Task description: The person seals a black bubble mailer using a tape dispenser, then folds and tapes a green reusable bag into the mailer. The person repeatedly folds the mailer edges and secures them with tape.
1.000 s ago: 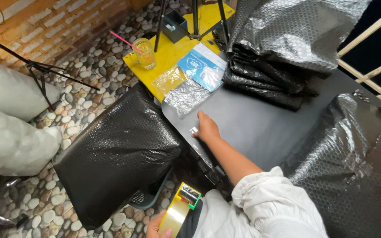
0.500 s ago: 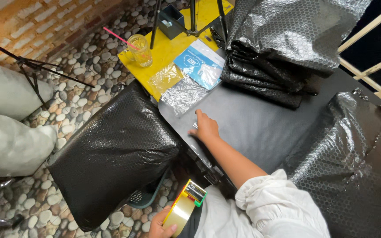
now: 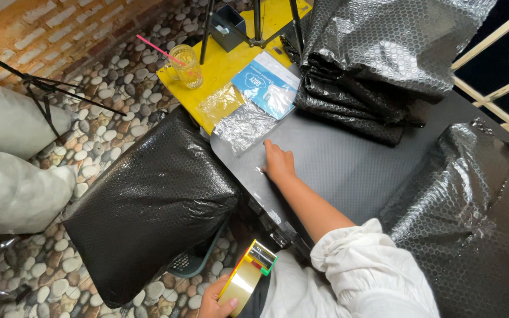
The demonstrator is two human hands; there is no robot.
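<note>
The right hand (image 3: 279, 164) lies flat, fingers spread open, on the dark worktop (image 3: 349, 165) just near of the silver bag (image 3: 244, 126). The left hand (image 3: 216, 301), near and low, grips a tape dispenser (image 3: 248, 275).

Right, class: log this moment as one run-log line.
left hand: holds tape dispenser | right hand: flat on black sheet | black bubble wrap: beside it
</note>
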